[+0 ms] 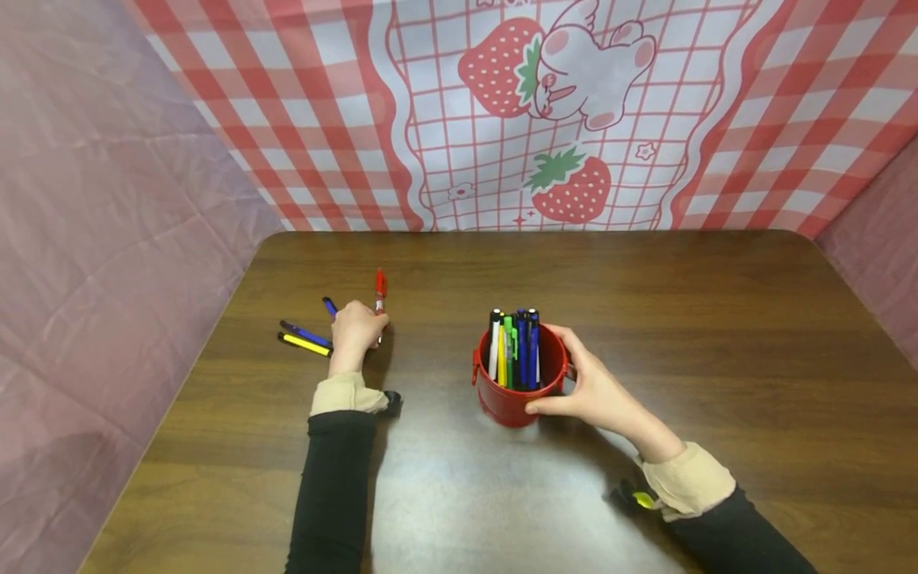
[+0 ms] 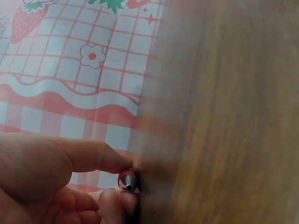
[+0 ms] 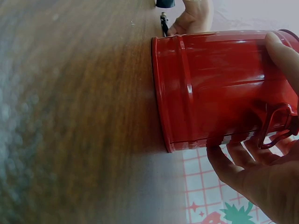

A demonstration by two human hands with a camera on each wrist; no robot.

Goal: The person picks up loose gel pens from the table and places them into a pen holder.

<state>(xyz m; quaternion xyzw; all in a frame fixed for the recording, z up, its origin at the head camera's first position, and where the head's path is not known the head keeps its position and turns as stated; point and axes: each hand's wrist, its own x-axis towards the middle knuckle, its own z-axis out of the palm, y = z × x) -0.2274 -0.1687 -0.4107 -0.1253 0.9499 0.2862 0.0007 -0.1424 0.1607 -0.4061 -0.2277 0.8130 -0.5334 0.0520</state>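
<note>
On the left of the table, my left hand point(image 1: 355, 328) pinches a red pen point(image 1: 380, 285) between thumb and fingers; the pen's metal tip point(image 2: 129, 187) points at the left wrist camera. Beside that hand lie a blue pen point(image 1: 329, 306), partly hidden by it, another blue pen point(image 1: 304, 332) and a yellow pen point(image 1: 304, 344). My right hand point(image 1: 597, 392) grips a small red metal bucket point(image 1: 511, 408) from its right side, thumb in front and fingers behind. Several pens and markers point(image 1: 510, 351) in white, yellow, green and blue stand upright inside it. The bucket's base point(image 3: 161, 93) meets the tabletop.
The brown wooden table point(image 1: 645, 279) has rounded far corners. Behind it hangs a red-and-white checked cloth point(image 1: 344, 96) with strawberries. A pink cloth point(image 1: 129, 239) covers the left side, and another pink cloth point(image 1: 871, 199) hangs at the right.
</note>
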